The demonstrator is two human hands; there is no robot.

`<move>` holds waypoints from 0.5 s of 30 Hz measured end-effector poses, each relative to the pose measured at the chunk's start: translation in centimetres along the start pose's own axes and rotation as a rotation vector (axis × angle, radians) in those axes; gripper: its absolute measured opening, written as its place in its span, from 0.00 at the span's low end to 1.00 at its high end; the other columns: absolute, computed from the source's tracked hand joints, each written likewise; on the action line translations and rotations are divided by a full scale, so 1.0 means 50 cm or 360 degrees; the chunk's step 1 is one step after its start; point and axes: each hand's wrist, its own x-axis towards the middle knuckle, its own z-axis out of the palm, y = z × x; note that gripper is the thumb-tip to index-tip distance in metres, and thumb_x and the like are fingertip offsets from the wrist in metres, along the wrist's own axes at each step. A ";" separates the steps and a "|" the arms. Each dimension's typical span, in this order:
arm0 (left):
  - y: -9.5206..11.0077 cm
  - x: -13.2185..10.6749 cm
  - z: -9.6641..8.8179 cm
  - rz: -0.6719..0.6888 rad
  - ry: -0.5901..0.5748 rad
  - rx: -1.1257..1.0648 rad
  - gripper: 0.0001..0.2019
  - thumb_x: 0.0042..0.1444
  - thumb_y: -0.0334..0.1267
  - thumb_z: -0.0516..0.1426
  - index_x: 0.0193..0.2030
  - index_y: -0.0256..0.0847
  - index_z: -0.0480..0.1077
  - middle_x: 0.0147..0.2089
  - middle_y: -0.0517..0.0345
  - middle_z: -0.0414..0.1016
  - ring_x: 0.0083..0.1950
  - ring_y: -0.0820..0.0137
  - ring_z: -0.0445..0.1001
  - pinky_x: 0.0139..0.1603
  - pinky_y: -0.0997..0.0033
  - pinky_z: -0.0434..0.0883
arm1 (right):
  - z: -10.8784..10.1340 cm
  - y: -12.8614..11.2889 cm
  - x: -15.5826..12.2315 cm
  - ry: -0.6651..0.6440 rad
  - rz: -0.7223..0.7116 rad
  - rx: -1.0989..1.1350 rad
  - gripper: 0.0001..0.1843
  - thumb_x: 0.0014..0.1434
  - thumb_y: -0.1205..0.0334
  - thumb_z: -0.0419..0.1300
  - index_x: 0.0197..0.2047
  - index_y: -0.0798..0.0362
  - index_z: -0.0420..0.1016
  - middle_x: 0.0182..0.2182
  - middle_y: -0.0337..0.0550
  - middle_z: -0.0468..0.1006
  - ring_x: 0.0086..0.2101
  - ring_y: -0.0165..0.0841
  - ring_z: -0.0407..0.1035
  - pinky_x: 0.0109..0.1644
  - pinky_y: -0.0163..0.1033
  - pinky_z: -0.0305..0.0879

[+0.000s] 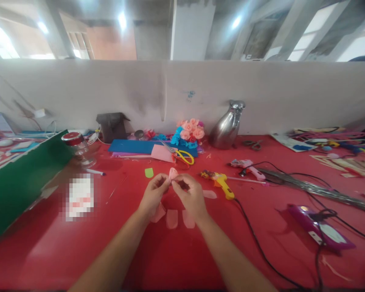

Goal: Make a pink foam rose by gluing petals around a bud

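Observation:
Between my two hands, above the red table, is a small pink paper flower bud (173, 173). My left hand (154, 190) pinches its base from the left, fingers closed. From the other side my right hand (189, 192) pinches the same base with thumb and finger. Below my hands lie several cut pink petals, one of them a rounded petal (172, 219) in the middle. Another petal (209, 194) rests right of my right hand. A yellow glue gun (220, 182) lies farther right, its cord trailing toward the front edge.
Behind my hands are yellow-handled scissors (184, 157), blue sheets (130, 147) and a bunch of paper flowers (192, 132). A steel jug (228, 125) stands by the wall. At right are a pink glue gun (252, 169), wires (310, 186) and a purple power strip (319, 229); left, a jar (79, 150) beside a green divider (27, 182).

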 end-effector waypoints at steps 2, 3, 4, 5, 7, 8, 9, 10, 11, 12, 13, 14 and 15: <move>0.000 0.001 -0.003 0.0016 -0.0031 -0.0010 0.12 0.51 0.45 0.58 0.29 0.38 0.65 0.25 0.65 0.57 0.25 0.79 0.53 0.27 0.77 0.53 | -0.002 -0.003 -0.001 -0.0027 -0.0011 0.0043 0.06 0.54 0.60 0.58 0.31 0.53 0.73 0.31 0.42 0.74 0.28 0.30 0.67 0.31 0.35 0.64; 0.000 0.002 -0.005 0.0020 -0.0051 -0.0014 0.12 0.51 0.44 0.58 0.29 0.37 0.65 0.25 0.65 0.57 0.25 0.80 0.53 0.28 0.77 0.53 | -0.003 -0.004 -0.001 -0.0059 0.0001 0.0092 0.06 0.54 0.60 0.57 0.32 0.53 0.73 0.31 0.42 0.74 0.28 0.30 0.67 0.32 0.35 0.64; 0.000 0.003 -0.007 0.0020 -0.0071 -0.0015 0.12 0.51 0.44 0.58 0.29 0.37 0.64 0.25 0.65 0.57 0.26 0.80 0.53 0.28 0.77 0.53 | -0.005 -0.006 -0.001 -0.0091 0.0023 0.0153 0.07 0.55 0.59 0.57 0.33 0.53 0.73 0.31 0.42 0.74 0.29 0.31 0.67 0.33 0.35 0.64; 0.000 0.004 -0.009 0.0022 -0.0089 -0.0012 0.11 0.52 0.44 0.58 0.29 0.37 0.65 0.25 0.65 0.57 0.26 0.80 0.53 0.28 0.77 0.53 | -0.006 -0.008 0.000 -0.0117 0.0052 0.0220 0.07 0.55 0.59 0.57 0.34 0.52 0.73 0.31 0.42 0.74 0.29 0.31 0.67 0.33 0.35 0.64; 0.000 0.005 -0.011 0.0037 -0.0108 0.0009 0.11 0.51 0.44 0.58 0.29 0.37 0.65 0.25 0.65 0.58 0.26 0.79 0.53 0.28 0.77 0.53 | -0.009 -0.011 0.000 -0.0135 0.0109 0.0336 0.08 0.55 0.58 0.57 0.36 0.52 0.72 0.30 0.41 0.74 0.29 0.30 0.67 0.34 0.35 0.64; 0.000 0.006 -0.012 0.0049 -0.0109 0.0023 0.11 0.51 0.44 0.58 0.29 0.37 0.66 0.25 0.64 0.59 0.26 0.79 0.54 0.28 0.77 0.53 | -0.009 -0.012 0.000 -0.0129 0.0129 0.0370 0.09 0.55 0.57 0.57 0.36 0.52 0.72 0.30 0.41 0.74 0.29 0.30 0.67 0.34 0.35 0.63; 0.000 0.006 -0.012 0.0059 -0.0110 0.0034 0.12 0.51 0.45 0.58 0.30 0.37 0.66 0.25 0.64 0.60 0.26 0.79 0.54 0.28 0.77 0.53 | -0.009 -0.013 0.000 -0.0120 0.0141 0.0387 0.09 0.55 0.57 0.58 0.36 0.53 0.72 0.30 0.40 0.74 0.29 0.30 0.67 0.34 0.35 0.63; 0.000 0.006 -0.012 0.0069 -0.0106 0.0041 0.12 0.51 0.45 0.59 0.30 0.37 0.67 0.25 0.64 0.60 0.26 0.79 0.55 0.28 0.77 0.53 | -0.009 -0.012 0.000 -0.0113 0.0148 0.0392 0.09 0.55 0.56 0.58 0.36 0.53 0.72 0.30 0.40 0.74 0.29 0.30 0.67 0.34 0.35 0.63; 0.000 0.006 -0.011 0.0077 -0.0102 0.0044 0.11 0.50 0.45 0.59 0.31 0.37 0.67 0.26 0.64 0.61 0.26 0.79 0.55 0.28 0.77 0.53 | -0.008 -0.011 0.000 -0.0112 0.0152 0.0388 0.09 0.55 0.56 0.58 0.36 0.53 0.72 0.30 0.40 0.74 0.29 0.30 0.66 0.34 0.35 0.63; 0.000 0.006 -0.011 0.0082 -0.0100 0.0043 0.11 0.50 0.45 0.59 0.32 0.38 0.68 0.26 0.64 0.62 0.26 0.79 0.55 0.28 0.77 0.53 | -0.007 -0.010 -0.001 -0.0114 0.0155 0.0380 0.09 0.55 0.56 0.58 0.36 0.53 0.72 0.29 0.40 0.74 0.28 0.30 0.66 0.34 0.35 0.63; 0.000 0.006 -0.010 0.0083 -0.0100 0.0039 0.11 0.50 0.44 0.59 0.33 0.38 0.68 0.27 0.63 0.63 0.26 0.79 0.56 0.28 0.77 0.54 | -0.007 -0.008 -0.001 -0.0122 0.0156 0.0370 0.09 0.55 0.56 0.58 0.35 0.53 0.72 0.29 0.40 0.73 0.28 0.30 0.66 0.34 0.35 0.63; 0.001 0.007 -0.010 0.0082 -0.0102 0.0035 0.11 0.51 0.44 0.59 0.34 0.38 0.68 0.28 0.63 0.64 0.26 0.79 0.56 0.28 0.77 0.54 | -0.006 -0.007 -0.002 -0.0132 0.0156 0.0361 0.09 0.55 0.56 0.58 0.35 0.53 0.72 0.29 0.40 0.74 0.29 0.30 0.67 0.34 0.35 0.63; 0.000 0.007 -0.010 0.0078 -0.0101 0.0033 0.11 0.50 0.44 0.59 0.35 0.38 0.69 0.29 0.62 0.65 0.27 0.79 0.57 0.29 0.77 0.55 | -0.005 -0.006 -0.002 -0.0140 0.0152 0.0354 0.09 0.55 0.56 0.57 0.35 0.53 0.71 0.30 0.41 0.74 0.29 0.30 0.67 0.34 0.35 0.63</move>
